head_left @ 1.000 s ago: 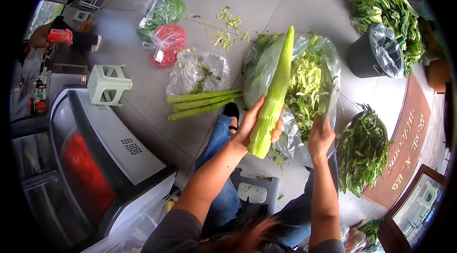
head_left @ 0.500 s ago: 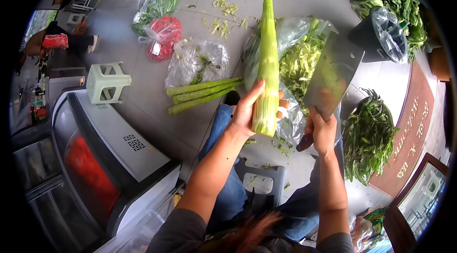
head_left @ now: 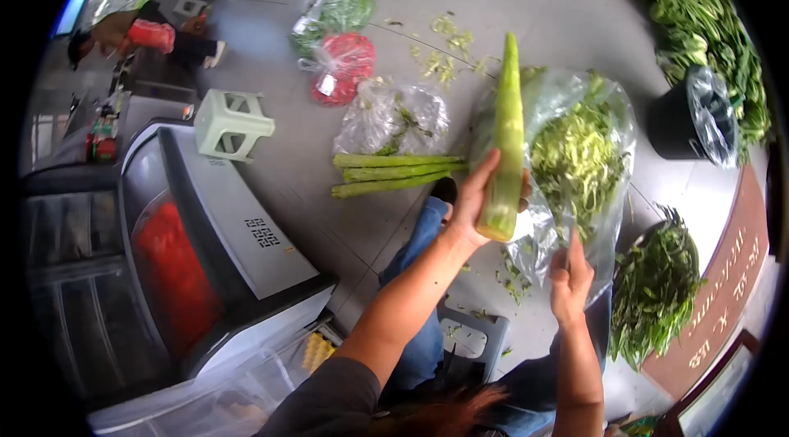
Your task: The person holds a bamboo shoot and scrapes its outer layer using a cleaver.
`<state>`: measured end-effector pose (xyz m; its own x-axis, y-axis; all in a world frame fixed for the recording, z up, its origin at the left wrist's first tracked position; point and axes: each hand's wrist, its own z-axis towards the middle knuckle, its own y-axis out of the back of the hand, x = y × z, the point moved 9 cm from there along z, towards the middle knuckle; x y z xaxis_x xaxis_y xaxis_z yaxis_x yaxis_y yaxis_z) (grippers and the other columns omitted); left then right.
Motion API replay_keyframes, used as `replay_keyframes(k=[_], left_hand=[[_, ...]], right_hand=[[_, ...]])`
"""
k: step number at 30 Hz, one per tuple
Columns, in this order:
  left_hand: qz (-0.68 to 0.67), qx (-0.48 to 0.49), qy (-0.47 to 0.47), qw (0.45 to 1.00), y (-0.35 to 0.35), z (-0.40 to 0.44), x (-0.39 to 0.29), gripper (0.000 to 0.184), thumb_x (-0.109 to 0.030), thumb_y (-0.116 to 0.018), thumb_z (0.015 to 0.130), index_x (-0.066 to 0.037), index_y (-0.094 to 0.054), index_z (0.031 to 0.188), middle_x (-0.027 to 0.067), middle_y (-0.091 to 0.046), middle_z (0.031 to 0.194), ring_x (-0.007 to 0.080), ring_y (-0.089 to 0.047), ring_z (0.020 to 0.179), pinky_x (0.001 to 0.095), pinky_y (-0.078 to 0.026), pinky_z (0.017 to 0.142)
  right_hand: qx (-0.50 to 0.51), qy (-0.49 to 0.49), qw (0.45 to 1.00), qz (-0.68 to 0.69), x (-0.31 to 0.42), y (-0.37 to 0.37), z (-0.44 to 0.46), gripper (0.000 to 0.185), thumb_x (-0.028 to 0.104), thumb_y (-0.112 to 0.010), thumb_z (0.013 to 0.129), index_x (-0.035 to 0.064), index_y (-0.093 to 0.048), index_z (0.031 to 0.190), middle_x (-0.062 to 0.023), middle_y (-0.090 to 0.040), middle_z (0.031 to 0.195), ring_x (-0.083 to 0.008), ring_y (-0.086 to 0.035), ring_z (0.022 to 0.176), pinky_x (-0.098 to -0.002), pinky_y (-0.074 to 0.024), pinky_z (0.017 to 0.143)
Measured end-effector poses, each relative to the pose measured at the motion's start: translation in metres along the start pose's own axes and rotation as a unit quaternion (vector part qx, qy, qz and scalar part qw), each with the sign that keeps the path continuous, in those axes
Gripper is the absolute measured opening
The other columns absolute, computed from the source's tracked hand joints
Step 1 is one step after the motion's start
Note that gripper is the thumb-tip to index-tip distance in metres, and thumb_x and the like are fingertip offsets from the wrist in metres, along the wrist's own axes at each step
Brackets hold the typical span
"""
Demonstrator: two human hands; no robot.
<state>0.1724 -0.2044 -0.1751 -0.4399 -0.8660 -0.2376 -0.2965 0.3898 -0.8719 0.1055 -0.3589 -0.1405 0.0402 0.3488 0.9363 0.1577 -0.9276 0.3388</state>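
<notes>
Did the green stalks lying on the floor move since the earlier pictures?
No. The stalks lie in the same spot beside the crumpled clear bag; they went no way. Only the camera view shifted.

- Pale green plastic stool (head_left: 210,123), well off to the left hand's (head_left: 474,208) left
- Bulky display cooler (head_left: 234,231), over on that same side
- Lined dark bin (head_left: 674,120), ahead and right of the right hand (head_left: 570,282)
- Brown "Welcome" mat (head_left: 712,305), out to that hand's right
</notes>
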Motion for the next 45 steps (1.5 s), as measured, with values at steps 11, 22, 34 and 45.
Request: replay_keyframes(k=[11, 22, 34, 45], left_hand=[[-0.102, 0.026, 0.035, 0.994, 0.008, 0.008, 0.016, 0.048, -0.052, -0.043, 0.091, -0.007, -0.057, 0.098, 0.0093, -0.06, 0.081, 0.0184, -0.058, 0.065, 0.0296, -0.049, 0.053], [-0.123, 0.067, 0.048, 0.989, 0.011, 0.001, 0.004, 0.042, -0.046, -0.043, 0.093, -0.007, -0.055, 0.103, 0.0104, -0.058, 0.082, 0.0184, -0.057, 0.068, 0.0287, -0.048, 0.053], [-0.11, 0.058, 0.049, 0.991, 0.017, 0.011, 0.012, 0.044, -0.05, -0.043, 0.092, -0.01, -0.057, 0.103, 0.0124, -0.059, 0.08, 0.0196, -0.057, 0.066, 0.0288, -0.048, 0.053], [-0.126, 0.05, 0.056, 0.989, 0.016, 0.013, 0.017, 0.043, -0.048, -0.045, 0.092, -0.009, -0.057, 0.103, 0.0142, -0.061, 0.079, 0.0209, -0.058, 0.063, 0.03, -0.048, 0.052]], right_hand=[[-0.235, -0.243, 0.919, 0.202, -0.076, 0.033, 0.001, 0.066, 0.067, -0.016, 0.089, 0.0096, -0.039, 0.066, 0.0006, -0.033, 0.047, -0.0098, -0.031, 0.039, -0.0231, -0.0267, 0.038], [-0.283, -0.216, 0.921, 0.159, -0.059, 0.039, 0.008, 0.066, 0.063, -0.012, 0.091, 0.0094, -0.036, 0.061, 0.0002, -0.033, 0.046, -0.0114, -0.031, 0.038, -0.0245, -0.0252, 0.037], [-0.323, -0.126, 0.937, 0.053, -0.039, 0.046, 0.009, 0.07, 0.068, -0.008, 0.088, 0.0114, -0.029, 0.052, 0.0023, -0.028, 0.045, -0.0094, -0.023, 0.04, -0.0244, -0.0176, 0.04], [-0.262, -0.128, 0.955, 0.048, -0.063, 0.048, 0.005, 0.074, 0.069, -0.007, 0.087, 0.0091, -0.03, 0.051, 0.0009, -0.029, 0.045, -0.0112, -0.026, 0.042, -0.0261, -0.0183, 0.043]])
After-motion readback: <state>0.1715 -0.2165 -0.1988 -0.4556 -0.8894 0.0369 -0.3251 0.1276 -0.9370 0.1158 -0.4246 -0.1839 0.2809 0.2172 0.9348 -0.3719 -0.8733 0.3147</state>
